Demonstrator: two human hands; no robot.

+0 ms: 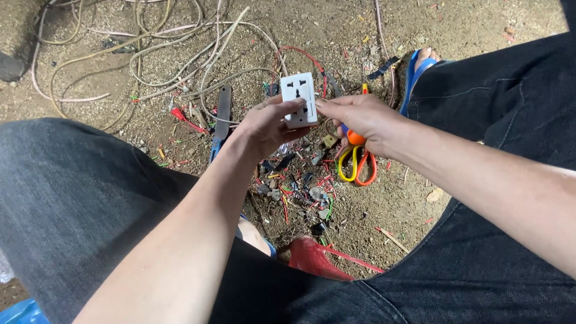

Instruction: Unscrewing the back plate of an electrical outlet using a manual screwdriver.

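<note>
A white square wall socket point(299, 98) is held up between my knees over the dirt ground. My left hand point(267, 123) grips its lower left edge with thumb on the front face. My right hand point(360, 117) touches the socket's right edge with a fingertip and also holds an orange-handled tool point(356, 137) tucked in the palm; its tip pokes out above the hand.
Tangled pale cables point(180, 54) lie on the ground beyond the hands. Scissors with yellow and orange loops point(358, 166) rest below my right hand. Cut wire scraps and small parts point(300, 192) litter the dirt. A red object point(312, 258) sits near my lap. A blue sandal point(417, 69) is at right.
</note>
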